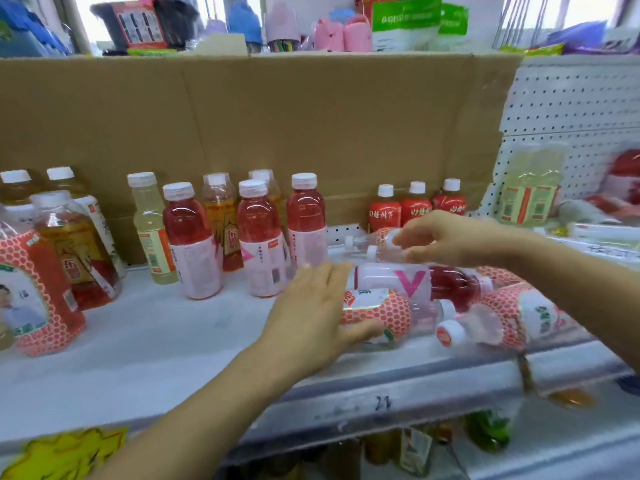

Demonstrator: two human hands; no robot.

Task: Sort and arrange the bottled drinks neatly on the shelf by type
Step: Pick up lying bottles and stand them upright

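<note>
Several bottles lie on their sides on the white shelf. My left hand rests with spread fingers on a lying bottle with an orange dotted label. Behind it lies a pink drink bottle with a pink V on its label. My right hand curls its fingers over a clear lying bottle at the back. Another dotted-label bottle lies at the right with its cap toward me. Upright pink drinks stand in the middle.
Amber tea bottles and a big dotted-label bottle stand at the left. Three small red bottles stand at the back by the cardboard wall. A pale yellow bottle stands before the pegboard.
</note>
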